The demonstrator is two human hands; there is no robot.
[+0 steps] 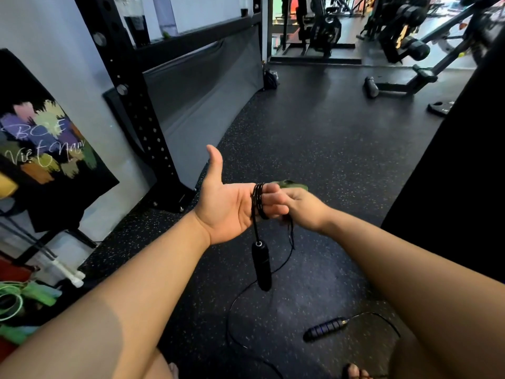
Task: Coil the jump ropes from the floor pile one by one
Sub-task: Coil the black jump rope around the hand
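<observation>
My left hand (226, 206) is held out palm up, thumb raised and fingers straight. A black jump rope (258, 199) is wound in several turns around those fingers. One black handle (261, 266) hangs from the coil on a short length of cord. My right hand (306, 209) sits at my left fingertips, fingers curled around the loose cord. From there the cord drops to the floor (232, 310) and runs to the second handle (325, 329), black with blue rings, lying at the lower right. A blurred green thing (291, 184) shows just behind my fingertips.
Green jump ropes (13, 302) lie bunched at the lower left by a white pipe. A black rack upright (153, 149) and grey mat (196, 99) stand to the left. A bench base (396, 86) is far right, and a dark bag (459, 187) hangs close on the right.
</observation>
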